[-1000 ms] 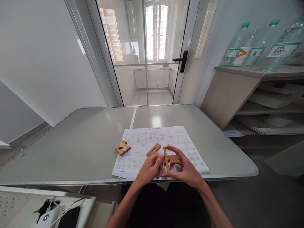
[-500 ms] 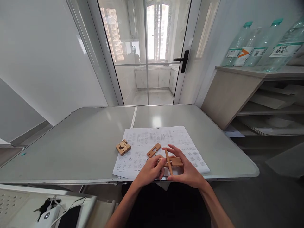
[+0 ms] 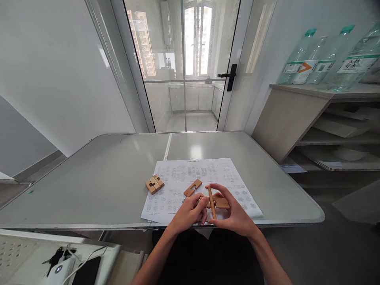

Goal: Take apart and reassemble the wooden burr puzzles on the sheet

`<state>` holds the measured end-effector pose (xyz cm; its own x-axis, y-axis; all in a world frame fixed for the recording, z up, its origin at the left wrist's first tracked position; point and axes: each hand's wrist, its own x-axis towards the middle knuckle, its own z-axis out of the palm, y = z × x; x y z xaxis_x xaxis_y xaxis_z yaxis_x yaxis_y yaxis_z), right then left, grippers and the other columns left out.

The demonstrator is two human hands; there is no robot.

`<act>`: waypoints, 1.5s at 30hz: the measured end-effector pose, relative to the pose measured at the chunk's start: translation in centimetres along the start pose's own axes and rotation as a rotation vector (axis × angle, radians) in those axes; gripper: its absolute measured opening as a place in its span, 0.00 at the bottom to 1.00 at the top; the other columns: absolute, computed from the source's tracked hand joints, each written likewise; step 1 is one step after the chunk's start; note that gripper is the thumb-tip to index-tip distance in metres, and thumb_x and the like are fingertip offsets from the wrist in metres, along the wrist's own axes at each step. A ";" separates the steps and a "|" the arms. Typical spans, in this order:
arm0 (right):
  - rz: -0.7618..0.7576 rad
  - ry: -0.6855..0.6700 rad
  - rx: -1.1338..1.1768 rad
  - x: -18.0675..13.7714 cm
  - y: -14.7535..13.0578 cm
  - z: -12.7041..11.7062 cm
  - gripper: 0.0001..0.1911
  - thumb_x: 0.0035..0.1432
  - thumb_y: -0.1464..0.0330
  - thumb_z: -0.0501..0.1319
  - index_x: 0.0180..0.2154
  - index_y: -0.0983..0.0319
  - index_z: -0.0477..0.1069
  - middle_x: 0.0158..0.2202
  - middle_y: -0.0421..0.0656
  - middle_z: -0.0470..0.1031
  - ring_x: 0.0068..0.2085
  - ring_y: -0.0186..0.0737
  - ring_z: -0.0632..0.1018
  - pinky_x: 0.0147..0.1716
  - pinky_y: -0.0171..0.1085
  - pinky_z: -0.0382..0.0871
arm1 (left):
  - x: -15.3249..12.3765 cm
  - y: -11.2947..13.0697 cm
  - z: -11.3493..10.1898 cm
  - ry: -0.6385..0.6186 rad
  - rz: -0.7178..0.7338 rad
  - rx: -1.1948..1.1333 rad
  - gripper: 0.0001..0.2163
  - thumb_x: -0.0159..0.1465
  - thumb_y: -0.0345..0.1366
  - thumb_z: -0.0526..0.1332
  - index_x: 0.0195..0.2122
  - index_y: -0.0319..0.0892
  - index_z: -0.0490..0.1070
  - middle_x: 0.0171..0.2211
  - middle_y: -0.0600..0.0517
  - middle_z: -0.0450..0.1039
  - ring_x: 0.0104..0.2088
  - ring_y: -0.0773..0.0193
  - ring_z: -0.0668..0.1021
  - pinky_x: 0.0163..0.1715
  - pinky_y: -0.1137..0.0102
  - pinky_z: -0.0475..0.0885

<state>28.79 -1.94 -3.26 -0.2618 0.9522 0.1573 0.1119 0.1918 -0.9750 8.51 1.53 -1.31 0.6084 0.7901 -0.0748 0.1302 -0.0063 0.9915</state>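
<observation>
My left hand (image 3: 188,215) and my right hand (image 3: 234,213) meet over the near edge of a printed instruction sheet (image 3: 202,178). Between them they hold two crossed wooden puzzle pieces (image 3: 214,202): one flat bar lies level, a thinner bar stands across it. My left fingers pinch the left end; my right thumb and fingers wrap round the right side. A notched wooden piece (image 3: 192,187) lies on the sheet just beyond my hands. A small cluster of joined wooden blocks (image 3: 154,184) sits on the table at the sheet's left edge.
The grey folding table (image 3: 103,186) runs to a glass door (image 3: 190,67). A wooden shelf unit (image 3: 299,114) with water bottles (image 3: 299,55) on top stands to the right. At lower left lie a white device (image 3: 57,271), cables and a dark phone (image 3: 87,271).
The crossed pieces and both hands have drifted slightly right and toward me. The upright bar has turned a little between my fingers. The loose pieces have not moved.
</observation>
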 end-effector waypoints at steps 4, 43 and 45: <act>-0.011 0.016 -0.027 0.0 0.0 0.0 0.47 0.50 0.66 0.75 0.66 0.48 0.57 0.58 0.45 0.70 0.51 0.46 0.78 0.54 0.46 0.75 | 0.1 0.0 0.1 0.005 0.001 -0.015 0.20 0.73 0.55 0.52 0.34 0.44 0.63 0.16 0.58 0.68 0.17 0.70 0.64 0.21 0.73 0.57; -0.086 -0.035 0.097 0.0 0.5 -0.8 0.39 0.55 0.62 0.74 0.65 0.48 0.65 0.72 0.46 0.53 0.56 0.49 0.76 0.55 0.46 0.76 | -0.2 0.0 0.1 0.037 -0.008 -0.001 0.22 0.72 0.58 0.52 0.32 0.44 0.62 0.15 0.58 0.67 0.16 0.68 0.64 0.22 0.71 0.59; -0.078 -0.038 0.106 0.0 0.5 -0.8 0.38 0.56 0.62 0.74 0.66 0.48 0.64 0.72 0.46 0.52 0.55 0.48 0.77 0.55 0.46 0.76 | -0.2 0.0 0.1 0.039 -0.004 -0.006 0.22 0.72 0.59 0.52 0.32 0.44 0.63 0.15 0.58 0.67 0.16 0.68 0.64 0.22 0.71 0.59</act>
<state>29.59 -1.64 -3.62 -0.3020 0.9253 0.2296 -0.0116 0.2373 -0.9714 8.48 1.32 -1.27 0.5768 0.8135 -0.0748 0.1281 0.0004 0.9918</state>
